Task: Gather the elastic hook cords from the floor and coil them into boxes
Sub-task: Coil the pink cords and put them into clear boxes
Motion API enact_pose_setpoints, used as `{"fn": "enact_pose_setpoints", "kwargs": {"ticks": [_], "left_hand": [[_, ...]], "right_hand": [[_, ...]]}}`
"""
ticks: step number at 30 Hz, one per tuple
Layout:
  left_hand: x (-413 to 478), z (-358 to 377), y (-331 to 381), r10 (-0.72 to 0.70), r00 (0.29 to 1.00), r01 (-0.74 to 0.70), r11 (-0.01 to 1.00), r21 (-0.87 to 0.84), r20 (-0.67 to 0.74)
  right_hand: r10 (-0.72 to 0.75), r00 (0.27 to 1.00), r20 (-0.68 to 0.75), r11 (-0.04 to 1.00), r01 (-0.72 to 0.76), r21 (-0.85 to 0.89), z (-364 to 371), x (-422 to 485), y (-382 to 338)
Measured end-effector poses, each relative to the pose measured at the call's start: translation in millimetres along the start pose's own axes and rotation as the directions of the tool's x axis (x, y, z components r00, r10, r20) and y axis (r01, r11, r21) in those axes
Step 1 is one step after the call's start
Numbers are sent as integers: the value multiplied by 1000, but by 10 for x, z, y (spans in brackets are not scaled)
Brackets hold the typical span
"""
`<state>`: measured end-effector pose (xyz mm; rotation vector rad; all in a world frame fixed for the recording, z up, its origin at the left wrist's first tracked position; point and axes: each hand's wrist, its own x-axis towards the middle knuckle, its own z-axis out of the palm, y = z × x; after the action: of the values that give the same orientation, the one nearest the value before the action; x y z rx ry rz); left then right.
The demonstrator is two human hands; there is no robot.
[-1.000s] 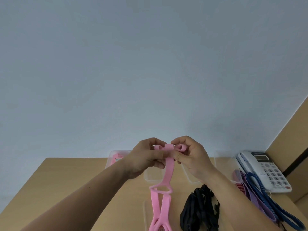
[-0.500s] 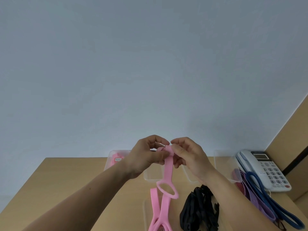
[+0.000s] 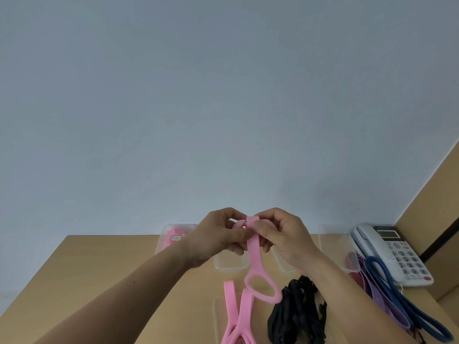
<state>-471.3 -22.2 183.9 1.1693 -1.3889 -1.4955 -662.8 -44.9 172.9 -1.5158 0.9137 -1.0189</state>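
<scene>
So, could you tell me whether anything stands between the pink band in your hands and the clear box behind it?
Nothing visible does: the left hand and right hand grip the pink band just before the clear box, which looks open and empty.

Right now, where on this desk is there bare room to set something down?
Bare: the wooden desktop left of the pink rubber band. Crowded: the right side, black straps, a purple loop band, a blue loop band and a white telephone.
</scene>
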Motion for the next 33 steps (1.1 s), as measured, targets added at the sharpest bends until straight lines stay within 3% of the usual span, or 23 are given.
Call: {"fn": "enact_pose_setpoints", "kwargs": {"ticks": [6,15,20,24,30,33], "left_hand": [[-17,-8,53,-40,998,46,990,-131,48],[19,8,19,13,999,-21,985,-170,-43],[51,24,-29,128,980,-137,989,-51,-149],[36,49,-69,175,976,-178,984,-10,-127],[36,55,-82,118,983,-119,993,5,-138],[26,27,-66,42,997,-37,996,86,-64]], "right_hand": [[-24,1000,-8,1000,24,-12,-18,-8,53],[-3,1000,20,1000,3,27,-6,-13,66],[82,997,6,989,-82,123,-28,2,67],[160,986,43,979,-164,119,-14,21,37],[112,994,-3,993,-112,26,-15,22,36],[75,997,-29,997,-75,7,-2,23,30]]}}
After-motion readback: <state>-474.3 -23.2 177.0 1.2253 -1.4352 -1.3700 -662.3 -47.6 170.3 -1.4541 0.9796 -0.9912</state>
